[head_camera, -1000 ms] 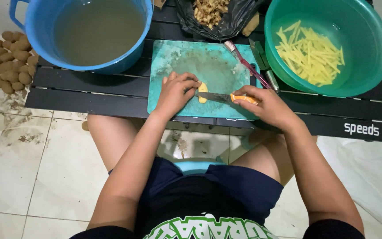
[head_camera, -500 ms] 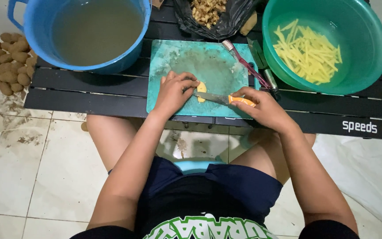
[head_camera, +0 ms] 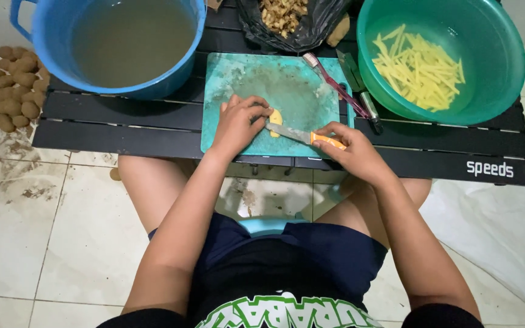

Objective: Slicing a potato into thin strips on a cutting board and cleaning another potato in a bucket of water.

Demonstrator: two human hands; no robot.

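A small yellow potato piece point(head_camera: 276, 117) is pinned under the curled fingertips of the left hand point(head_camera: 241, 124) on the teal cutting board point(head_camera: 244, 79); just beside that grip, the blade of an orange-handled knife point(head_camera: 302, 136) is laid against the piece. The handle is clenched in the right hand point(head_camera: 352, 149); beyond it, a green basin point(head_camera: 493, 91) of cut strips is seen, and beyond the left hand a blue tub point(head_camera: 171, 79) of water.

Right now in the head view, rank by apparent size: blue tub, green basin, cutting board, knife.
1. blue tub and green basin: look alike, tub cropped, unsure.
2. cutting board.
3. knife, held by the right hand.
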